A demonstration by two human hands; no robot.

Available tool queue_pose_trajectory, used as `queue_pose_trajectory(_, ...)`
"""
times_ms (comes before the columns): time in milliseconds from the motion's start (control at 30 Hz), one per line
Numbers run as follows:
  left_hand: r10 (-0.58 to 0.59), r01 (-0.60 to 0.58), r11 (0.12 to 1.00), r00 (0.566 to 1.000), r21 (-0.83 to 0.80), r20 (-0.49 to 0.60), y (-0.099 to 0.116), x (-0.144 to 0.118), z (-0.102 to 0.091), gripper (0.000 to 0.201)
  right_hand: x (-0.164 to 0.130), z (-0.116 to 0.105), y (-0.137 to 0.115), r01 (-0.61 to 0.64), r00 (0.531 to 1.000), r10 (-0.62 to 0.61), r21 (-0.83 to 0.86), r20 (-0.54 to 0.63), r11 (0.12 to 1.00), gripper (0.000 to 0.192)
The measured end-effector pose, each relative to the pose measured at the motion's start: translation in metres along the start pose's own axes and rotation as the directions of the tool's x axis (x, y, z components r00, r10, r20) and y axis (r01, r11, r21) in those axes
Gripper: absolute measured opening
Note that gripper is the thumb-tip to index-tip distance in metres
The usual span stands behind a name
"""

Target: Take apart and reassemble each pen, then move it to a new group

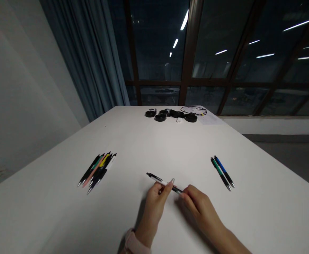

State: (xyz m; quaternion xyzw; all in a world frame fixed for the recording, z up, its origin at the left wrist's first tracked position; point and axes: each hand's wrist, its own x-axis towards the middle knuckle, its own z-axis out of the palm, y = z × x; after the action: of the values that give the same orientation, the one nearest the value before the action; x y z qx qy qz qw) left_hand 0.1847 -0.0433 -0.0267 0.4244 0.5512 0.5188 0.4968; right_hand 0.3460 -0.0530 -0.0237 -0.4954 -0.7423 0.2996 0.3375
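Observation:
Both my hands hold one black-and-white pen (158,179) just above the white table (154,141). My left hand (156,201) pinches its white middle between thumb and forefinger. My right hand (198,203) grips the dark end nearer me. The pen's clip end points away to the left. A bunch of several pens (98,168) in mixed colours lies to the left. Two pens (222,172), one green and one blue, lie side by side to the right.
At the table's far edge sit black round items (160,116), a looped cable (194,110) and a sheet of paper (209,119). A curtain (90,60) hangs at the back left beside dark windows. The table's right edge drops to the floor.

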Motion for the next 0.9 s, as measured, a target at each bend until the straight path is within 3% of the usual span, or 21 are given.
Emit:
queue_pose_trajectory(100,-0.015,0.015,1.0,0.999,0.003,-0.043,0.002,-0.001,0.001,0.062,-0.002,-0.002,-0.001,0.066,0.997,-0.069,-0.067,-0.043,0.996,0.033)
queue_pose_trajectory(200,-0.033,0.033,0.999,0.999,0.008,-0.04,0.001,-0.001,0.001,0.062,-0.004,-0.002,-0.001,0.067,0.997,-0.068,-0.02,-0.036,0.998,0.022)
queue_pose_trajectory(367,-0.031,0.032,0.999,0.999,-0.004,0.009,-0.001,0.0,0.0,0.06,-0.005,0.002,-0.002,-0.113,0.99,0.081,0.293,0.118,0.949,0.039)
queue_pose_trajectory(567,-0.06,0.06,0.998,0.998,-0.01,-0.015,0.007,-0.002,0.0,0.062,-0.003,0.007,-0.002,-0.079,0.996,0.093,0.432,-0.012,0.899,0.04)
queue_pose_trajectory(767,-0.074,0.075,0.997,0.997,-0.012,0.035,0.005,-0.004,0.001,0.063,-0.003,0.01,-0.005,-0.145,0.983,0.182,0.541,-0.016,0.829,0.04)
queue_pose_trajectory(900,0.006,-0.001,0.999,0.993,-0.046,0.117,-0.002,-0.004,0.004,0.058,0.001,0.009,-0.011,-0.218,0.973,0.217,0.637,0.081,0.739,0.052)
